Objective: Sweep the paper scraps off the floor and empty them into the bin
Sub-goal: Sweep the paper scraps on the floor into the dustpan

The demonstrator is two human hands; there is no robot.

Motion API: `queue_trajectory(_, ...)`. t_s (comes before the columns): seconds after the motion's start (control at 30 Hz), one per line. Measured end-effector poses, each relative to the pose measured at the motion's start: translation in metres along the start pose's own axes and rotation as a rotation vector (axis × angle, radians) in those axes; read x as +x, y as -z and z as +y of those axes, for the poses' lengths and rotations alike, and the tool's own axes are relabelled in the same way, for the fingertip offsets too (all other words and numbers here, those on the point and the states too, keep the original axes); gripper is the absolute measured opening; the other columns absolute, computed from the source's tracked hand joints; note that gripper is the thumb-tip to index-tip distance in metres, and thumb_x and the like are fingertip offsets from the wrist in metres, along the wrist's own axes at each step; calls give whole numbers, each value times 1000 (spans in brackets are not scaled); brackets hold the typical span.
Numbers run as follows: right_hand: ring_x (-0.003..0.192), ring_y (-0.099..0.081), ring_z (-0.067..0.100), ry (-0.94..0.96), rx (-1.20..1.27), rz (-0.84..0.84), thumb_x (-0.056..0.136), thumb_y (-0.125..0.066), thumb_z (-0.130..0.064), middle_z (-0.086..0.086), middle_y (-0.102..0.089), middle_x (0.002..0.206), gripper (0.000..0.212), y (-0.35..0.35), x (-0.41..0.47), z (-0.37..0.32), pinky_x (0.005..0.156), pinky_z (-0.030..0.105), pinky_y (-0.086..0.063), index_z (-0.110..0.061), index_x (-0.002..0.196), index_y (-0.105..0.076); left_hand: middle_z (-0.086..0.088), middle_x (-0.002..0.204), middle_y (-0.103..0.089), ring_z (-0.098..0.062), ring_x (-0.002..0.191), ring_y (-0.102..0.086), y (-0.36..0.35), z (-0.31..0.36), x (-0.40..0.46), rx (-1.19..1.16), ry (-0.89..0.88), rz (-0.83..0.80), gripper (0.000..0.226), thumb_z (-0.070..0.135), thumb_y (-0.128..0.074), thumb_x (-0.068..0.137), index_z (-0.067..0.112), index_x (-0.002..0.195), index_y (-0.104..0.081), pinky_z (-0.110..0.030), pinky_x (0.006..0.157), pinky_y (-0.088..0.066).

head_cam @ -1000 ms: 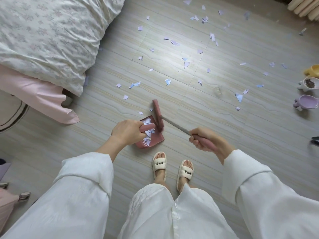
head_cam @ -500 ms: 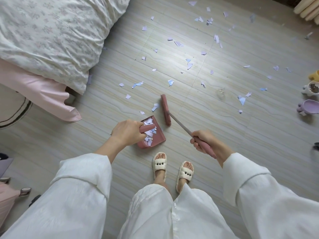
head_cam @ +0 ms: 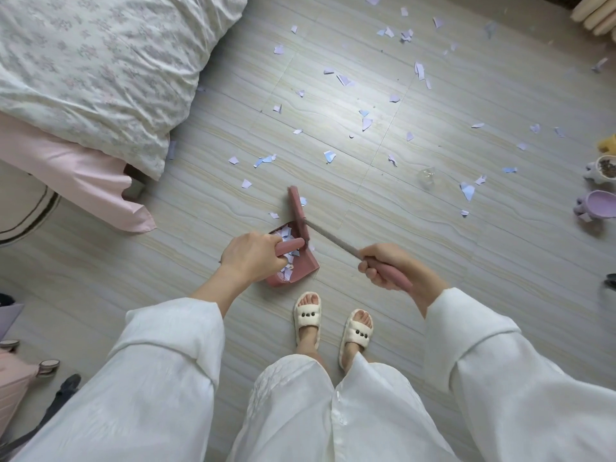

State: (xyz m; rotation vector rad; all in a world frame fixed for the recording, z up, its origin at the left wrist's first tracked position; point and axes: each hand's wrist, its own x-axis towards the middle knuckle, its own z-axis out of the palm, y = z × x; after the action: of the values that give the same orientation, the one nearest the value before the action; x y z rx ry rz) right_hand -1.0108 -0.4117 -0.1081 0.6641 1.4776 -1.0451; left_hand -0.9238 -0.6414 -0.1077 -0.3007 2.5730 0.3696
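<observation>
Paper scraps (head_cam: pixel 366 123), hands gripping dustpan (head_cam: pixel 301 268), broom (head_cam: pixel 298 211)

The person wore a loose white top with long, wide sleeves (head_cam: pixel 173 371); each ended well short of the wrist, leaving the forearm bare. Soft creases ran across the fabric. Between the sleeves hung white trousers (head_cam: pixel 326 408) of a lightly textured cloth, a seam with a small button running down the middle. Just beyond the trousers, both feet sat in cream open-toed slippers (head_cam: pixel 307 316), each strap carrying three small dark studs.
</observation>
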Motion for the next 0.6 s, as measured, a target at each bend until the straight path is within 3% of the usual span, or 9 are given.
queue_trajectory(0.13,28,-42,4,-27,60,-48,100,-38,-19,-1,-45,62,17,12,-11,-7,28,12,-32,-10,87,-43,-4,83,-65,-26,73,-52,1,0,4,-16,19,-20,16,35,-58,77,22,86,-61,-29,63,-38)
queue_trajectory(0.27,29,-43,7,53,-109,84,95,-42,-10,6,-50,62,9,8,-16,0,32,12,-32,-4,100,-46,-4,81,-65,-26,74,-55,2,0,5,-22,19,-19,15,35,-58,76,22,85,-61,-29,63,-38)
queue_trajectory(0.47,36,-42,14,100,-231,174,90,-39,-1,12,-50,60,10,1,-15,4,41,20,-32,2,96,-47,-2,84,-67,-27,82,-61,2,-4,5,-29,12,-19,22,39,-59,77,26,94,-65,-29,65,-43)
queue_trajectory(0.6,39,-42,13,36,-198,126,91,-36,-3,10,-49,60,8,-3,-15,7,38,18,-31,-5,89,-44,-3,77,-63,-28,77,-57,8,-13,4,-39,32,-23,12,35,-58,78,23,77,-58,-28,63,-37)
